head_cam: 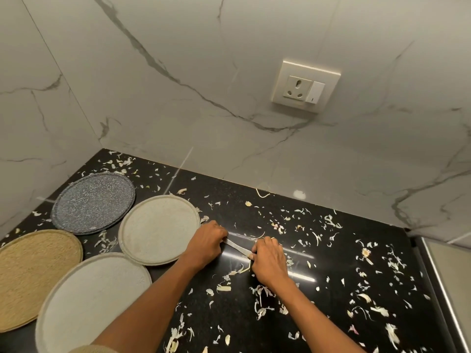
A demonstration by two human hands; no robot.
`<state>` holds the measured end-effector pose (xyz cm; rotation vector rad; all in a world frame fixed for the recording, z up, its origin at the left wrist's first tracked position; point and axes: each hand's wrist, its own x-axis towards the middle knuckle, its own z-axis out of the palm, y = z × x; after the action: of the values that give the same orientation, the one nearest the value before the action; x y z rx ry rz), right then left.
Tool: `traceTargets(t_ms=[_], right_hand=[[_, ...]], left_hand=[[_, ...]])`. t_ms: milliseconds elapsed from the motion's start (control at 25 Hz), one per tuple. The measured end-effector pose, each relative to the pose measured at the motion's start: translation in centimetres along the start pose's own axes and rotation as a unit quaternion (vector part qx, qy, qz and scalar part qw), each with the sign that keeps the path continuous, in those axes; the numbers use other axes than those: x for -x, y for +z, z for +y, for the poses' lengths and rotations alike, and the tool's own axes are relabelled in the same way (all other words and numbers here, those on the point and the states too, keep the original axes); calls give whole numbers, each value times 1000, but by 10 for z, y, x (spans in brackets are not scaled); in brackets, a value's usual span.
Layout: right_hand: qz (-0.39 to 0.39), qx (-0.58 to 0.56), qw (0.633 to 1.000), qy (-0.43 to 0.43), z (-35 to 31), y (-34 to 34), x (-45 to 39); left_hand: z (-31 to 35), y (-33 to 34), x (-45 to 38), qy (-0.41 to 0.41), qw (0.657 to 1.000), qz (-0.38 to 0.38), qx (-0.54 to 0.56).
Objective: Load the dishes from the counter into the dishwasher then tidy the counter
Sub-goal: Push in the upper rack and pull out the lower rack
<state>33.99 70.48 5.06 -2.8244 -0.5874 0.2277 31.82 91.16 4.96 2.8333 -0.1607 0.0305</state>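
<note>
Both hands together on a thin pale strip at mid-bench; four plates not yet loaded.

Nearest, the left hand point(207, 244) and right hand point(267, 261) each pinch one end of a thin pale strip point(237, 247), seemingly a peel or a slim utensil; it is too small to identify. Pale vegetable peelings point(367, 299) litter the black speckled stone bench point(339, 253) around and right of the hands, likely awaiting clearing. Left of the hands lie two grey round plates point(159, 229), one cut off below, a tan woven-look plate point(33, 276) and, farthest, a blue speckled plate point(93, 202). Dishwasher not in view.
</note>
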Motion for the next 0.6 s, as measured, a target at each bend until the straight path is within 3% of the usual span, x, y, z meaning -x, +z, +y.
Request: traceTargets(t_ms=[360, 600], right_hand=[[47, -39, 998, -5, 5, 13, 20], [158, -39, 986, -32, 19, 10, 31]], left_hand=[[10, -6, 4, -4, 1000, 1, -13], [24, -17, 23, 16, 1000, 19, -16]])
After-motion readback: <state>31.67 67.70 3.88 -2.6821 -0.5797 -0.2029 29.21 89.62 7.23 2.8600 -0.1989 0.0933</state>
